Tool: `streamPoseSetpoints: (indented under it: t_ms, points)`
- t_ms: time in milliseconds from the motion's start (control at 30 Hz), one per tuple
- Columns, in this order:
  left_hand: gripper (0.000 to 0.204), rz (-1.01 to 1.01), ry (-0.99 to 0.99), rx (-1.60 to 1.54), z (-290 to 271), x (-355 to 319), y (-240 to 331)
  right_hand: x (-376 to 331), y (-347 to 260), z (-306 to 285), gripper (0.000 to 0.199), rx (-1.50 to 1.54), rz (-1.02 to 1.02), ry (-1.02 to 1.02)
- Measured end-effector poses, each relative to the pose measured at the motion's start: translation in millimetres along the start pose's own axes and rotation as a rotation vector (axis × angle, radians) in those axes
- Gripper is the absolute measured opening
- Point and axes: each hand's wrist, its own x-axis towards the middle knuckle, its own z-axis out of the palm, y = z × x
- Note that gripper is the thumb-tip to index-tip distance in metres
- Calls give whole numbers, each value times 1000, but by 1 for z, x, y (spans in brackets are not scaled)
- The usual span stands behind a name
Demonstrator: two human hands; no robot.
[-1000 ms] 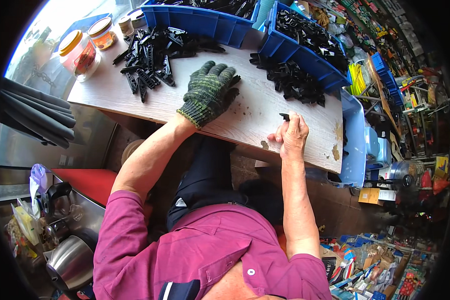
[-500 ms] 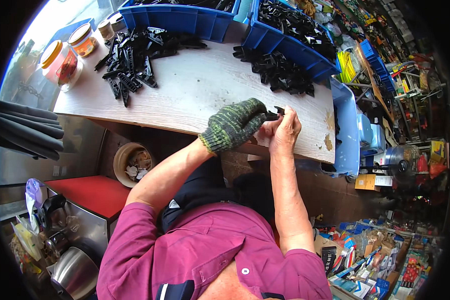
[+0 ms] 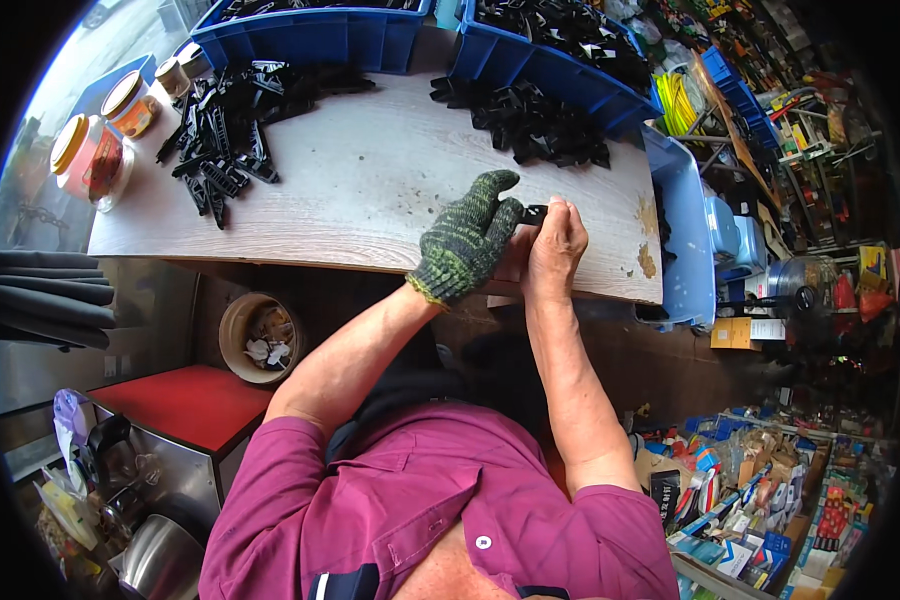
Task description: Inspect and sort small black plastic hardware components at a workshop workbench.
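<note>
Over the table's near edge my two hands meet at a small black plastic part point(image 3: 535, 214). My left hand point(image 3: 468, 240) wears a dark green speckled knit glove; one finger sticks up and away, while the others curl against the part's left end. My bare right hand point(image 3: 558, 245) is closed on its right end, thumb on top. Most of the part is covered by the fingers. Farther back lie two piles of similar black parts, a long clip-like pile point(image 3: 232, 130) at left and a chunkier pile point(image 3: 530, 120) at right.
Two blue bins point(image 3: 310, 42) point(image 3: 560, 78) full of black parts line the table's point(image 3: 340, 190) back. Lidded jars point(image 3: 90, 160) stand at its left edge. A light blue tub point(image 3: 682, 240) adjoins the right end. A waste bucket point(image 3: 232, 335) is below left; crowded shelves fill the right.
My left hand has opened partly, one finger lifting away from the part. My right hand has turned slightly, its fingers closer round the part. The whole view has shifted a little.
</note>
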Motion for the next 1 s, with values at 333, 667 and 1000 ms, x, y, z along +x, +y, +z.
streamPoseSetpoints:
  t_ms: [333, 667, 1000]
  points:
    - [35, -23, -39, -74, 9, 2, -6, 0, 3, -1, 31, 65, 33, 24]
    - [30, -5, 66, -12, 11, 3, -6, 2, 10, -7, 27, -13, -11, -25]
    - [39, 170, 45, -43, 16, -4, 1, 0, -6, -10, 28, 53, 97, -1]
